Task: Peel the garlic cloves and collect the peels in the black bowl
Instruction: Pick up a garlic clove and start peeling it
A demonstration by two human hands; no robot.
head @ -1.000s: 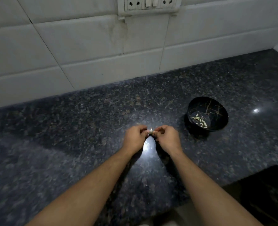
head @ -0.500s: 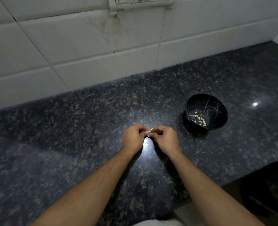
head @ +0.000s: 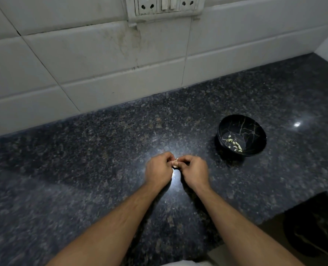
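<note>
- Both hands meet over the middle of the dark speckled worktop (head: pixel 101 150), knuckles up, fingers curled inward toward each other.
- The left hand (head: pixel 158 172) and the right hand (head: pixel 194 172) both pinch one small garlic clove (head: pixel 175 163) between their fingertips. The clove is held just above the worktop, not resting on it.
- A pale sliver of skin sticks up from the top of the clove. The clove is too small to tell how its long axis lies.
- The black bowl (head: pixel 255 145) stands on the worktop ahead and to the right of the hands, well apart from them. Pale peel pieces (head: pixel 235 145) lie on its floor.
- Governing relation: the bowl lies on the right-hand side, so the right hand is the nearer one. In my judgement, that hand is best placed to carry loosened skin to the bowl while the left hand holds the clove.
- Path: the stretch of worktop between the right hand and the bowl rim carries nothing that shows.
- Edges: the tiled wall (head: pixel 101 64) rises behind the worktop, well beyond the hands. The worktop front edge steps back at the lower right, near the right forearm. A peel dropped short on that side could fall off the worktop.
- No other cloves are visible on the worktop.
</note>
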